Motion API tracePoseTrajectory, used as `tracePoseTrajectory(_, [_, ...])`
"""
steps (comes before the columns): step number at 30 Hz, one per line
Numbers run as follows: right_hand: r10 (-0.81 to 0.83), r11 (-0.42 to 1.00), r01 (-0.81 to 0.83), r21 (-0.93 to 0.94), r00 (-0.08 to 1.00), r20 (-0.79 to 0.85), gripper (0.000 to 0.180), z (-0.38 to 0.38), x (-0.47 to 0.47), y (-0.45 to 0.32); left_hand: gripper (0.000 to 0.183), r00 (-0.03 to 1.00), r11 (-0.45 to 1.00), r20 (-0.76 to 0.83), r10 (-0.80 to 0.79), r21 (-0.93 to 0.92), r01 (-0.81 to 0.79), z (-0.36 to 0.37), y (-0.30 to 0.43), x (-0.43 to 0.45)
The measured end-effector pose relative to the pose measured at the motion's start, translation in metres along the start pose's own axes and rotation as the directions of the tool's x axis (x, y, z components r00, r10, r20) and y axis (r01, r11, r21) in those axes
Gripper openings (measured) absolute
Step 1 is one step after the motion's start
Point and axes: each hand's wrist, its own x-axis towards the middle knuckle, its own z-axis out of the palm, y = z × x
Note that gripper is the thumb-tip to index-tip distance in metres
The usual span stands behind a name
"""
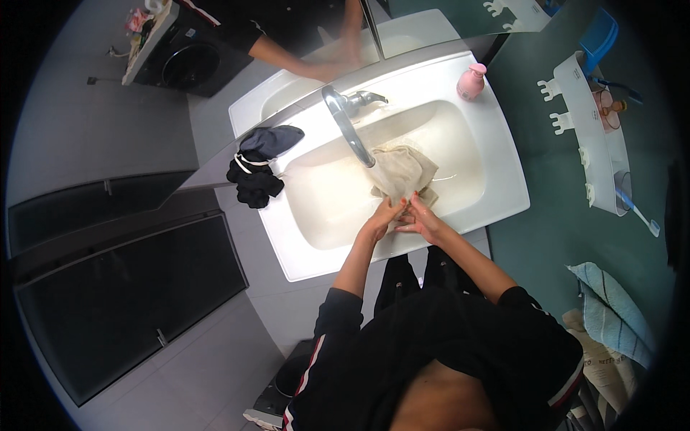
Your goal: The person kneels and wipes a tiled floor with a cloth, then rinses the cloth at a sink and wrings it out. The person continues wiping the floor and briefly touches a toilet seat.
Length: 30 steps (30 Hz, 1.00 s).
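Observation:
A wet beige cloth (404, 169) lies bunched in the white washbasin (506, 178), under the curved chrome faucet (347, 121), from which water seems to run onto it. Both hands are at the cloth's near end, close to the basin's front edge. My left hand (384, 218) grips the cloth, its thumb on top and the other fingers partly hidden. Beside it, my right hand (423, 218) is turned partly palm up with its fingers spread; a fold of cloth lies at its thumb, and whether it holds that fold is unclear.
A pink pump bottle (471, 83) stands on the basin's back right corner. Dark bunched fabric (256, 180) rests on the left rim. A white wall rack (593, 134) with toothbrushes and cups hangs at the right, above a light blue towel (614, 312). A mirror (302, 32) borders the basin's back.

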Motion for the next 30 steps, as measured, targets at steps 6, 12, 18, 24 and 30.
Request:
tracePoseTrajectory(6, [-0.016,0.999,0.025,-0.029,0.963,0.269,0.072,0.018,-0.006,-0.032,0.052,0.976,0.898,0.085,0.202,0.382,-0.219,-0.025,0.045,-0.012])
tracePoseTrajectory(12, [-0.159,0.970,0.168,-0.174,0.985,0.065,0.058,-0.002,-0.037,-0.062,0.019,0.920,0.928,-0.192,0.342,0.224,-0.298,-0.043,0.115,-0.045])
tracePoseTrajectory(18, [-0.089,0.965,0.087,-0.248,0.996,0.004,0.059,-0.026,-0.013,-0.049,0.034,0.859,0.867,-0.245,0.449,0.350,-0.354,-0.078,0.115,-0.048])
tracePoseTrajectory(24, [0.150,0.974,-0.171,0.151,0.979,0.140,0.073,0.027,0.044,-0.030,0.030,0.791,0.849,-0.310,0.528,0.164,-0.503,-0.064,0.118,-0.048])
tracePoseTrajectory(30, [0.047,0.647,-0.195,0.737,0.975,0.217,0.065,0.092,0.099,-0.041,0.025,0.772,0.726,-0.217,0.597,0.556,-0.405,-0.028,0.095,-0.052])
